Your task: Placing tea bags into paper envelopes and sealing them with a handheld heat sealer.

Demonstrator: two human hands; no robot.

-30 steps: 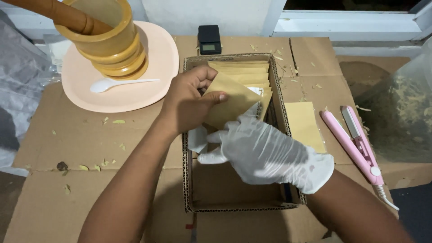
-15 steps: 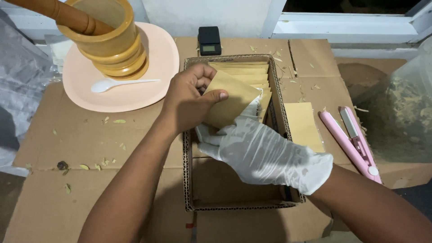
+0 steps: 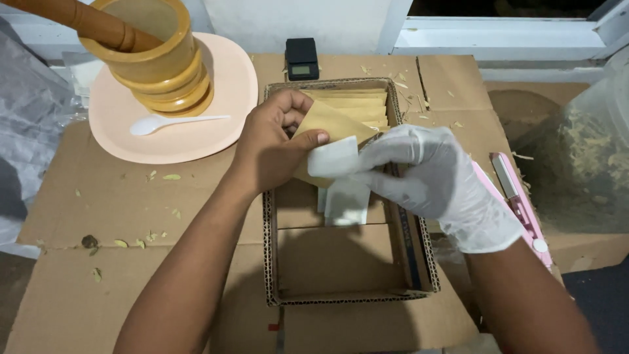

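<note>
Over the cardboard box point(image 3: 341, 262), both hands pinch packets (brown point(image 3: 331, 124), white point(image 3: 334, 157)).

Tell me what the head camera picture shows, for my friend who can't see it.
A bare left hand holds a brown paper envelope over an open cardboard box, while a gloved right hand holds a small white packet at it. A wooden mortar and white spoon sit on a pink plate nearby.

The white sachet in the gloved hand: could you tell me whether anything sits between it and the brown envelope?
Nothing visible does. The white sachet, pinched by the right hand, already touches the brown envelope held by the left hand.
</note>
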